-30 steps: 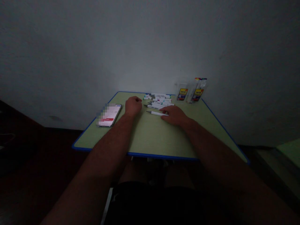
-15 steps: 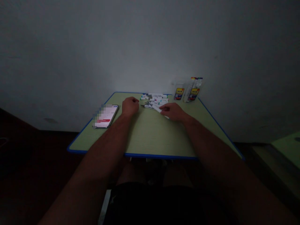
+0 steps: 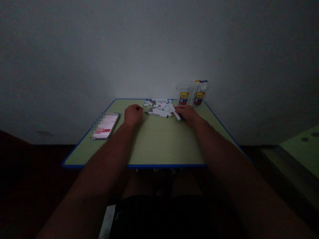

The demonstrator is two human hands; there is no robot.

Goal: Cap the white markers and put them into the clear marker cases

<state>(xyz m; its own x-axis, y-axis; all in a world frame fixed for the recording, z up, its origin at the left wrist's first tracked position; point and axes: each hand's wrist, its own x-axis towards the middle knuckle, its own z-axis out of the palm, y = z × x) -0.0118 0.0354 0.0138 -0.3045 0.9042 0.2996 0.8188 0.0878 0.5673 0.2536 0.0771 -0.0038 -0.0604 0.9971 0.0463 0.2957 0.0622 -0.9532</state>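
Note:
My right hand [image 3: 188, 114] grips a white marker [image 3: 175, 113] with a teal end, tilted at the right edge of a pile of markers. The pile [image 3: 158, 113] holds several white markers, some with dark grey tips and green or teal ends, lying loosely near the back of the table. Left of them, my left hand [image 3: 134, 114] rests on the tabletop as a loose fist. Nothing sticks out of it, and its palm side is hidden.
A phone [image 3: 107, 126] with a lit screen lies at the table's left edge. Clear marker cases [image 3: 184, 94] with yellow labels stand at the back right by the wall. The green table [image 3: 161, 142] has a blue rim.
The view has shifted slightly, moving the table leftward in the picture. In my right hand the marker has turned steeper and its teal end now shows. My left hand stays curled.

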